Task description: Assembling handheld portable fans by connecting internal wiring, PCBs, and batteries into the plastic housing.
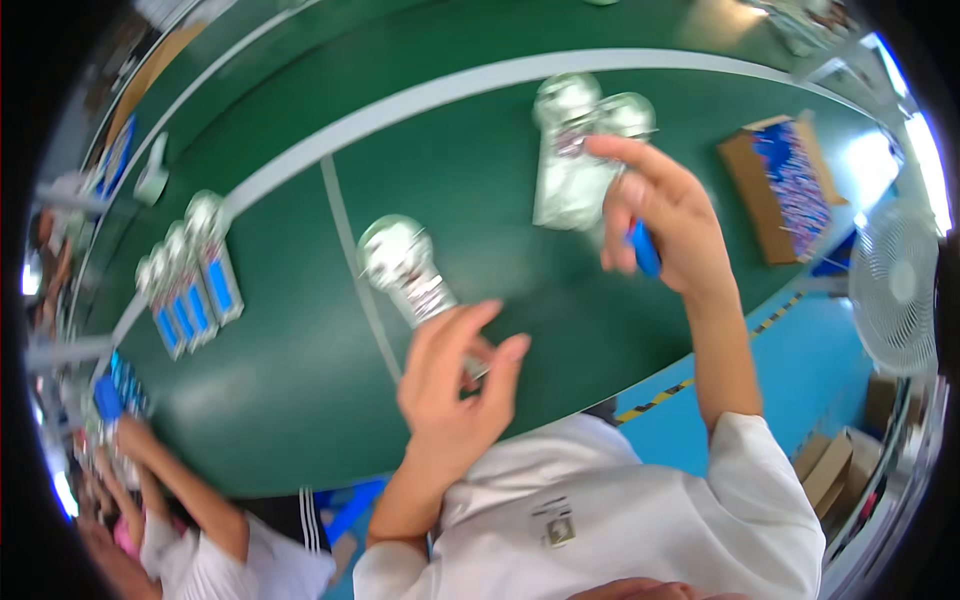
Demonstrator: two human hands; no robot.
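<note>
Clear bulb pack [408, 270] gripped at lower end by left hand [455, 390], fingers closed round it, over near edge of green table [300, 380]. Blue item [645, 250] clamped in right hand [665, 225]. Pack judged light, slippery, fragile; hold by card end.

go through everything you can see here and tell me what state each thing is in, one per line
Left hand: closed around the lower end of a clear-wrapped bulb pack.
Right hand: holding a small blue piece, fingertip on two clear packs.
Blue-carded packs: lying in a row on the green table.
Cardboard box: open, filled.
Fan: spinning or not, cannot tell.
</note>
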